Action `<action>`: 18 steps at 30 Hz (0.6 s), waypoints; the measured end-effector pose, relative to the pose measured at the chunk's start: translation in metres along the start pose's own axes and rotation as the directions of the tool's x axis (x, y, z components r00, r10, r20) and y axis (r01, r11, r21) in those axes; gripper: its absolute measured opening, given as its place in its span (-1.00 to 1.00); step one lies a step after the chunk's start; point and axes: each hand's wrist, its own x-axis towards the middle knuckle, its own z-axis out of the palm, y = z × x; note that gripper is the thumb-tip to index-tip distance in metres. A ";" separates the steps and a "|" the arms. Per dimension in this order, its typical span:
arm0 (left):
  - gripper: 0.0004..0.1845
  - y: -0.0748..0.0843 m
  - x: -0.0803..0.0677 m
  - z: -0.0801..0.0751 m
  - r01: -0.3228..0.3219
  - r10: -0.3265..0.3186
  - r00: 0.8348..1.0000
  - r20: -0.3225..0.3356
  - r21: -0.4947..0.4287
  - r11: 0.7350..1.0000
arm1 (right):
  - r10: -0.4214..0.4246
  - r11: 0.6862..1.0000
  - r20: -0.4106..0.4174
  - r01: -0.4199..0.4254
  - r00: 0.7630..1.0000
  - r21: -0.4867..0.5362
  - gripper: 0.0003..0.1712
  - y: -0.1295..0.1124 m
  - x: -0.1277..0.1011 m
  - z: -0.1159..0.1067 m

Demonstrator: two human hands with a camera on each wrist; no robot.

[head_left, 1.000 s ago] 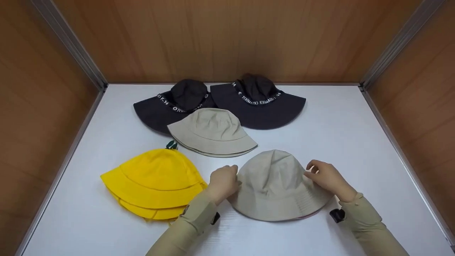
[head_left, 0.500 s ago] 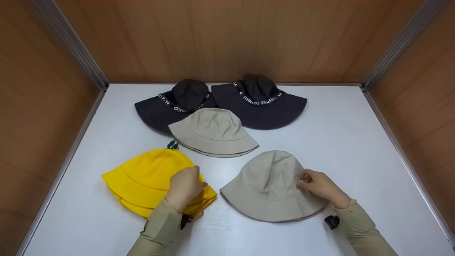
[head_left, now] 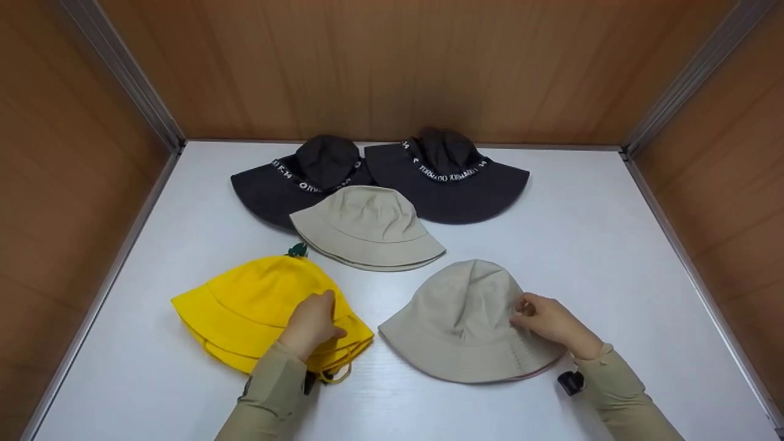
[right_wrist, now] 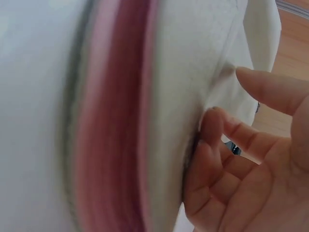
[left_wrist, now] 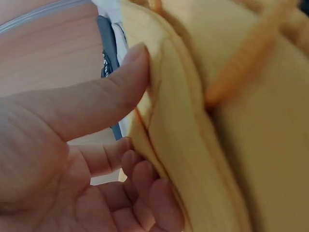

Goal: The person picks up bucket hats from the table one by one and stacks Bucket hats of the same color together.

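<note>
My left hand [head_left: 312, 324] rests on the near right part of the yellow hat [head_left: 257, 306], which lies at the front left of the white table [head_left: 612, 245]; in the left wrist view my thumb [left_wrist: 111, 92] lies along the top of the yellow brim edge and my curled fingers [left_wrist: 145, 179] sit under it, so the brim is pinched between them. A yellow cord [head_left: 337, 370] loops out from under this hat just beside my left sleeve [head_left: 269, 398]. A small green tag [head_left: 297, 249] shows at the far edge of the yellow hat. My right hand [head_left: 548, 321] touches the right side of the crown of the near beige hat [head_left: 459, 324], which lies at the front centre of the table, near the yellow hat but apart from it; in the right wrist view my bent fingers [right_wrist: 207, 159] press against the beige cloth with the thumb [right_wrist: 270, 89] standing clear of it, and a pink lining [right_wrist: 116, 121] shows at the brim. I cannot tell whether these fingers truly pinch the cloth. Behind lies a second beige hat [head_left: 367, 226], overlapping the left dark hat [head_left: 288, 184]; the right dark hat [head_left: 453, 184] lies beside it, both with white lettering on the band.
</note>
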 end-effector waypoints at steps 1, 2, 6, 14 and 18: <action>-0.56 -0.001 0.001 0.001 -0.001 0.001 1.000 0.002 0.001 1.000 | 0.000 1.000 0.003 0.000 1.000 0.002 -0.78 -0.002 0.001 -0.002; -0.55 -0.001 0.001 0.002 -0.001 0.001 1.000 0.005 -0.002 1.000 | 0.000 1.000 -0.001 0.000 1.000 0.005 -0.79 -0.005 0.003 -0.004; -0.56 -0.002 0.004 0.001 0.006 -0.006 1.000 0.019 -0.008 1.000 | -0.032 0.999 -0.045 0.032 0.998 -0.002 -0.80 -0.021 0.015 -0.014; -0.53 -0.004 0.009 -0.004 0.028 -0.024 0.997 0.071 -0.056 0.998 | -0.067 0.996 -0.168 0.076 0.983 0.047 -0.78 -0.064 0.058 -0.023; -0.46 -0.004 0.009 -0.004 0.052 -0.045 0.995 0.084 -0.083 0.995 | -0.055 0.988 -0.194 0.082 0.980 0.133 -0.80 -0.082 0.083 -0.019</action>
